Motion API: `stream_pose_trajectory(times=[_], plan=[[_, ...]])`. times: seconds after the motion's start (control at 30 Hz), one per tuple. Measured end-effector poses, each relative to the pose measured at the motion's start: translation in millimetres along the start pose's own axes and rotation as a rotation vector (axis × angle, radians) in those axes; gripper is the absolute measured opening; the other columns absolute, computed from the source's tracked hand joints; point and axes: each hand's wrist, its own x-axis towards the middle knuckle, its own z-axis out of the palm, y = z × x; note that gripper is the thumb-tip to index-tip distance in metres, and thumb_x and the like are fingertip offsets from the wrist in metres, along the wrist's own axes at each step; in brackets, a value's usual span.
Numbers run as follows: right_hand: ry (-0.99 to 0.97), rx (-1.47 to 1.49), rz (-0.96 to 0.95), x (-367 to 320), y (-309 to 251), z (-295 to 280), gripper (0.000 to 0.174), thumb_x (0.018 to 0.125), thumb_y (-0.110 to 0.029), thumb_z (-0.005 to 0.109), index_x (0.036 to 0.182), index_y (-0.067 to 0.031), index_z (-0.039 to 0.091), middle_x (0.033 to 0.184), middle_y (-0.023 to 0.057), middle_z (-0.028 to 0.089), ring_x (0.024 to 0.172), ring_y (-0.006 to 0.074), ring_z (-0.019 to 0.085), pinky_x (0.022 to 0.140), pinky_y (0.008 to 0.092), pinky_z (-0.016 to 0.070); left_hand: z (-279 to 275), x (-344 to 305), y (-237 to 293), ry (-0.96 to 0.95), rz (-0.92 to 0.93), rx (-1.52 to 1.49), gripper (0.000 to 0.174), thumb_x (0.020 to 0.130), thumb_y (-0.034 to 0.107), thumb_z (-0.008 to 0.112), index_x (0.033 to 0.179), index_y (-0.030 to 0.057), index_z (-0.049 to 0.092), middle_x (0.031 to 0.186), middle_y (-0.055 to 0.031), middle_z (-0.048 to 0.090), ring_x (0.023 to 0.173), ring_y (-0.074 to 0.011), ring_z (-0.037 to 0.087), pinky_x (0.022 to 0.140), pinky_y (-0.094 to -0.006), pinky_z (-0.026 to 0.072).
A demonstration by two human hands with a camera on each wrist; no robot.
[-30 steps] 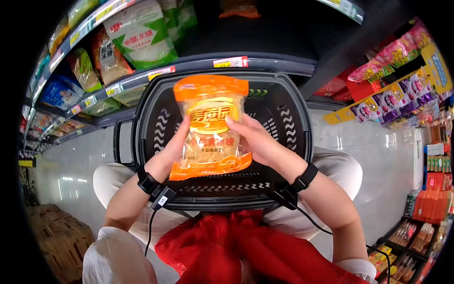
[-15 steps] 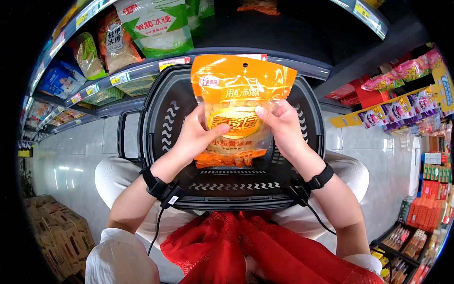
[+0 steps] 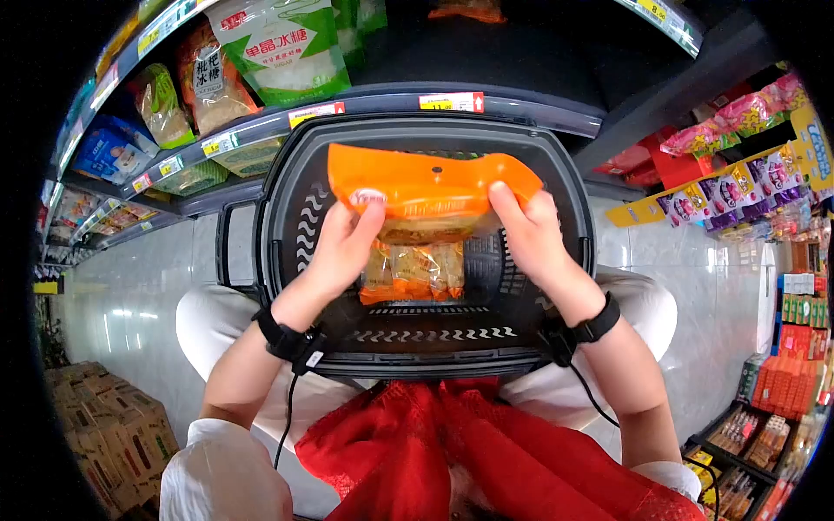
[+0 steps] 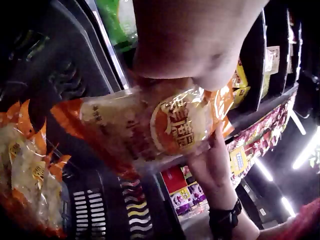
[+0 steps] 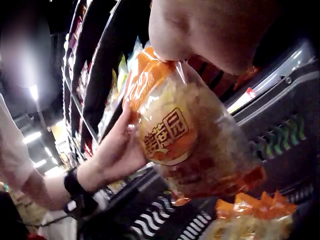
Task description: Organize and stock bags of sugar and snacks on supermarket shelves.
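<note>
My left hand [image 3: 347, 239] and right hand [image 3: 532, 234] grip a bag of rock sugar [image 3: 426, 187] by its two upper sides, thumbs on the orange top band. The bag hangs over the black shopping basket [image 3: 347, 369], its band turned up toward my head and its lower part foreshortened. In the left wrist view the bag's clear front [image 4: 120, 120] shows yellowish lumps and an oval label. Below it, small orange-and-clear packets [image 3: 413, 271] lie in the basket; the right wrist view also catches these packets [image 5: 255, 215] beneath the bag's bottom.
A shelf edge [image 3: 521, 115] with price tags runs just behind the basket, carrying a green-and-white sugar pouch [image 3: 282, 52] and other bags at left. Hanging snack packs [image 3: 725, 195] line the right side. Cardboard boxes [image 3: 113, 434] stand at lower left on the tiled floor.
The rock sugar bag has tipped so its top band faces up, and its front has turned away. Both hands have shifted to its upper sides, and the packets in the basket now show beneath.
</note>
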Motion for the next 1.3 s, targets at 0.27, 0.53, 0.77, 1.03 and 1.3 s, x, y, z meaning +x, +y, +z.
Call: stream_pose_trajectory(times=[0.27, 0.53, 0.77, 1.03, 1.3], plan=[[-0.044, -0.046, -0.056, 4.8, 9.4, 1.3, 0.025, 0.085, -0.012, 0.042, 0.101, 0.0, 0.056, 0.104, 0.0116, 0.057, 0.099, 0.0246, 0.05, 0.09, 0.0321, 0.0355, -4.3, -2.8, -2.5, 0.008, 0.011, 0.157, 0.039, 0.092, 0.028, 0.033, 0.102, -0.0038, 0.052, 0.09, -0.0078, 0.06, 0.082, -0.014, 0.055, 0.07, -0.0272, 0.0436], [-0.051, -0.109, -0.194, 9.5, 6.2, 5.4, 0.026, 0.086, -0.014, 0.039, 0.103, -0.0044, 0.056, 0.103, 0.0103, 0.057, 0.1, 0.0237, 0.05, 0.09, 0.0326, 0.0363, -10.5, -4.2, 6.8, 0.003, 0.274, 0.233, 0.034, 0.091, 0.021, 0.033, 0.099, -0.0045, 0.055, 0.092, -0.0153, 0.06, 0.087, -0.0205, 0.058, 0.075, -0.03, 0.0436], [0.032, -0.072, -0.048, 2.6, -1.3, -5.2, 0.024, 0.086, -0.015, 0.047, 0.097, 0.0043, 0.056, 0.098, 0.0169, 0.057, 0.092, 0.024, 0.054, 0.084, 0.03, 0.0388, -6.7, 7.4, 4.6, 0.084, 0.172, 0.21, 0.036, 0.091, 0.021, 0.033, 0.089, -0.0043, 0.059, 0.081, -0.0101, 0.063, 0.072, -0.0146, 0.059, 0.067, -0.0257, 0.0465], [-0.088, 0.042, 0.139, 7.3, 2.3, -5.6, 0.033, 0.09, -0.026, 0.043, 0.096, 0.0036, 0.057, 0.082, 0.0037, 0.061, 0.076, 0.007, 0.051, 0.072, 0.0234, 0.0417, -10.2, 2.5, 8.4, -0.16, 0.163, 0.042, 0.045, 0.093, 0.031, 0.025, 0.112, -0.0023, 0.049, 0.106, -0.0113, 0.057, 0.099, -0.015, 0.051, 0.085, -0.0259, 0.0386], [-0.019, 0.76, 0.259, -0.5, -16.4, -13.8, 0.036, 0.09, -0.031, 0.04, 0.108, 0.0005, 0.046, 0.108, 0.0111, 0.054, 0.1, 0.0216, 0.052, 0.089, 0.0342, 0.0384, -1.6, 11.5, -7.9, -0.17, -0.099, -0.223, 0.057, 0.076, 0.02, 0.063, 0.121, 0.0013, 0.034, 0.113, -0.0088, 0.048, 0.106, -0.0157, 0.044, 0.09, -0.0281, 0.0355]])
